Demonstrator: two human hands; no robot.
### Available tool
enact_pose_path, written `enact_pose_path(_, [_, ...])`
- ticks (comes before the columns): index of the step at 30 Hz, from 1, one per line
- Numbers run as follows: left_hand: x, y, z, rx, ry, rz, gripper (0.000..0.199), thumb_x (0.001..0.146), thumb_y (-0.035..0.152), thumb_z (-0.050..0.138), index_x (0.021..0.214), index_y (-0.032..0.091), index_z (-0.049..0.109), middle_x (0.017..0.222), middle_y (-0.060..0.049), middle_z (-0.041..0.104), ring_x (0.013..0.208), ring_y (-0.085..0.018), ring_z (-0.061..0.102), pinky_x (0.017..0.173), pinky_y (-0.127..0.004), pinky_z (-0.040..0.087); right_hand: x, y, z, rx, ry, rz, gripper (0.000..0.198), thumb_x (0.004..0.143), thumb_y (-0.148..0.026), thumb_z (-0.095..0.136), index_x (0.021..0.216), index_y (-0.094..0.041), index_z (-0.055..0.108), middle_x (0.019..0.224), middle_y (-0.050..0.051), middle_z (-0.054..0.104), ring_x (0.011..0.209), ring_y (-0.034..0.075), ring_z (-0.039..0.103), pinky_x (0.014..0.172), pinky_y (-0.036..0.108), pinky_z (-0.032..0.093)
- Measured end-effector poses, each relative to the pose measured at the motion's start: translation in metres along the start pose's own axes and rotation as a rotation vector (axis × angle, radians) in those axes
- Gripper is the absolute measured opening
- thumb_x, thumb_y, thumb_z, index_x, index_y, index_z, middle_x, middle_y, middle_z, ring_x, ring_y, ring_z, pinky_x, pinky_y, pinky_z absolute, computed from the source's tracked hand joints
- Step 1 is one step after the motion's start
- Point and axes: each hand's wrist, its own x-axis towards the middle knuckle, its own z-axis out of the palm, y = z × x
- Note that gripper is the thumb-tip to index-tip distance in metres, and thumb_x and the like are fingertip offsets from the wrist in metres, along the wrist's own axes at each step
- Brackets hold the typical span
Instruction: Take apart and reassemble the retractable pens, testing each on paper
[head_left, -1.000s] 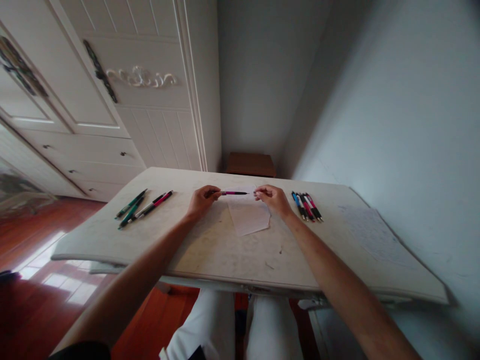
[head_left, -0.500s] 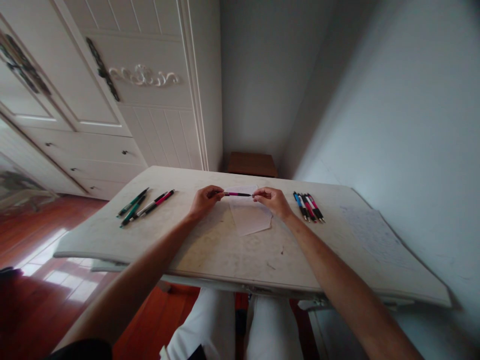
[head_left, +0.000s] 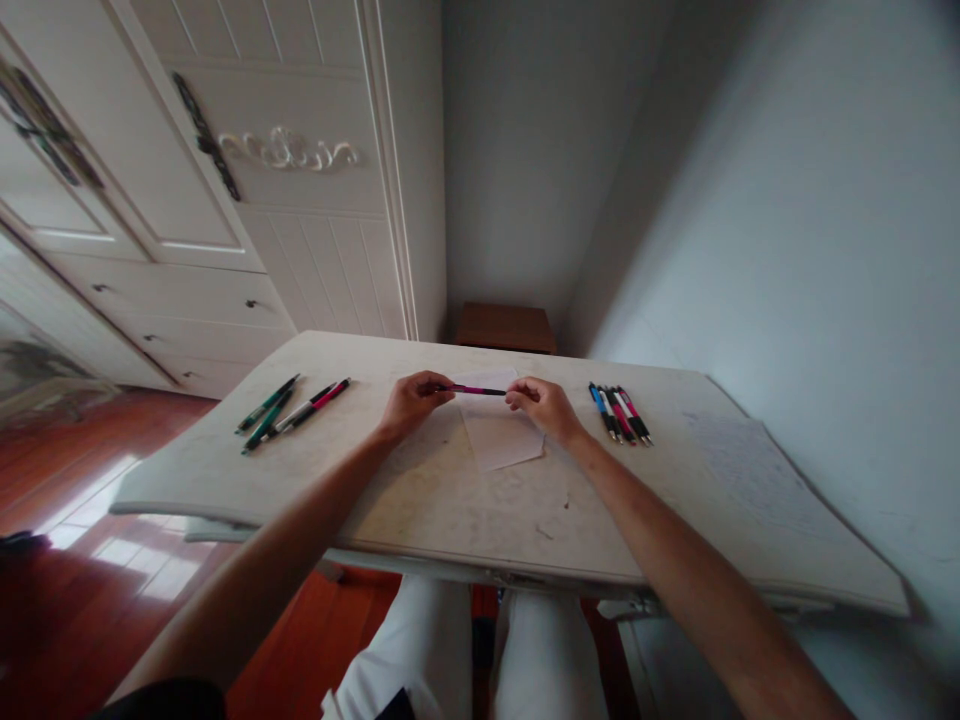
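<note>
A pink and black pen (head_left: 480, 390) is held level between my hands, above some white paper (head_left: 504, 435) on the table. My left hand (head_left: 416, 402) is closed around its left end. The fingertips of my right hand (head_left: 541, 402) pinch the right end. Several pens (head_left: 620, 414), blue, white, pink and black, lie side by side to the right of my right hand. Left of my left hand, a looser group holds green pens (head_left: 268, 415) and a pink and black pen (head_left: 322, 402).
The white table (head_left: 480, 515) has worn stains and scribbles on its right side. Beyond its far edge stands a brown wooden stool or box (head_left: 506, 327). A white wardrobe (head_left: 322, 250) rises at the back left, and a grey-blue wall (head_left: 810, 250) borders the right.
The pen has shifted very slightly to the right, and its pointed right end is now covered by my right fingertips. Both hands stay in nearly the same place.
</note>
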Motion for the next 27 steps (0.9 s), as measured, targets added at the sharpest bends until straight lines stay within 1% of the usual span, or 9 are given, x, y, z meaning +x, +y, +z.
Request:
enact_pose_path(4, [-0.0010, 0.0018, 0.0016, -0.044, -0.025, 0.009, 0.035, 0.063, 0.036, 0.080, 0.089, 0.014, 0.070, 0.088, -0.008, 0.072, 0.075, -0.017, 0.065, 0.072, -0.029, 0.051, -0.0010, -0.0025, 0.0016, -0.001, -0.024, -0.002, 0.020, 0.079, -0.037, 0.060, 0.077, -0.018, 0.064, 0.071, 0.003, 0.068, 0.064, 0.015, 0.064, 0.064, 0.027, 0.050])
enact_pose_path(7, [-0.0016, 0.0026, 0.0030, -0.081, -0.057, 0.037, 0.047, 0.063, 0.038, 0.081, 0.101, 0.014, 0.066, 0.104, -0.011, 0.069, 0.090, -0.020, 0.065, 0.078, -0.031, 0.052, 0.0003, -0.0031, 0.0016, 0.023, -0.008, -0.013, 0.022, 0.079, -0.039, 0.060, 0.077, -0.018, 0.063, 0.073, 0.004, 0.068, 0.064, 0.016, 0.063, 0.065, 0.028, 0.050])
enact_pose_path(9, [-0.0022, 0.0034, 0.0032, -0.062, -0.045, 0.047, 0.056, 0.064, 0.042, 0.081, 0.109, 0.014, 0.063, 0.112, -0.013, 0.066, 0.098, -0.022, 0.063, 0.077, -0.030, 0.052, 0.0012, -0.0026, 0.0011, 0.029, 0.012, -0.021, 0.022, 0.079, -0.040, 0.060, 0.077, -0.018, 0.063, 0.073, 0.004, 0.068, 0.064, 0.016, 0.063, 0.066, 0.029, 0.050])
enact_pose_path(10, [-0.0025, 0.0041, 0.0030, -0.039, -0.028, 0.044, 0.057, 0.067, 0.046, 0.079, 0.111, 0.014, 0.062, 0.111, -0.013, 0.066, 0.097, -0.021, 0.063, 0.075, -0.029, 0.052, 0.0014, -0.0021, 0.0008, 0.027, 0.023, -0.027, 0.023, 0.079, -0.040, 0.060, 0.077, -0.018, 0.063, 0.073, 0.004, 0.068, 0.064, 0.016, 0.063, 0.066, 0.030, 0.050])
enact_pose_path(12, [-0.0030, 0.0058, 0.0020, 0.021, -0.011, 0.028, 0.050, 0.075, 0.053, 0.069, 0.106, 0.013, 0.064, 0.095, -0.009, 0.068, 0.084, -0.018, 0.063, 0.069, -0.026, 0.050, 0.0015, -0.0011, 0.0003, 0.018, 0.035, -0.037, 0.023, 0.080, -0.041, 0.060, 0.077, -0.018, 0.062, 0.074, 0.004, 0.067, 0.065, 0.016, 0.063, 0.067, 0.030, 0.050])
enact_pose_path(14, [-0.0031, 0.0073, 0.0009, 0.070, -0.025, 0.021, 0.046, 0.082, 0.058, 0.059, 0.088, 0.013, 0.067, 0.072, -0.004, 0.064, 0.067, -0.014, 0.059, 0.062, -0.025, 0.046, 0.0012, -0.0002, 0.0003, 0.009, 0.034, -0.041, 0.023, 0.080, -0.040, 0.060, 0.078, -0.018, 0.062, 0.074, 0.004, 0.067, 0.065, 0.016, 0.063, 0.067, 0.030, 0.049])
enact_pose_path(16, [-0.0026, 0.0079, 0.0002, 0.079, -0.047, 0.019, 0.045, 0.083, 0.058, 0.057, 0.075, 0.014, 0.065, 0.062, -0.002, 0.059, 0.058, -0.012, 0.054, 0.057, -0.024, 0.044, 0.0008, 0.0002, 0.0005, 0.012, 0.025, -0.037, 0.022, 0.080, -0.040, 0.060, 0.078, -0.018, 0.062, 0.073, 0.004, 0.067, 0.066, 0.016, 0.063, 0.067, 0.030, 0.049])
enact_pose_path(21, [-0.0005, 0.0043, 0.0008, -0.016, -0.058, 0.005, 0.038, 0.075, 0.050, 0.068, 0.087, 0.014, 0.069, 0.068, -0.003, 0.066, 0.057, -0.012, 0.054, 0.054, -0.023, 0.043, 0.0008, -0.0002, 0.0001, 0.056, 0.028, -0.018, 0.024, 0.079, -0.042, 0.063, 0.079, -0.018, 0.062, 0.074, 0.004, 0.067, 0.064, 0.016, 0.063, 0.066, 0.030, 0.049])
enact_pose_path(27, [0.0003, -0.0003, 0.0013, -0.013, -0.041, 0.008, 0.031, 0.068, 0.039, 0.075, 0.087, 0.014, 0.072, 0.066, -0.001, 0.065, 0.058, -0.011, 0.054, 0.055, -0.023, 0.040, 0.0002, 0.0000, -0.0004, 0.014, 0.024, -0.042, 0.040, 0.086, -0.055, 0.056, 0.073, -0.018, 0.062, 0.070, 0.005, 0.067, 0.063, 0.016, 0.062, 0.064, 0.028, 0.047])
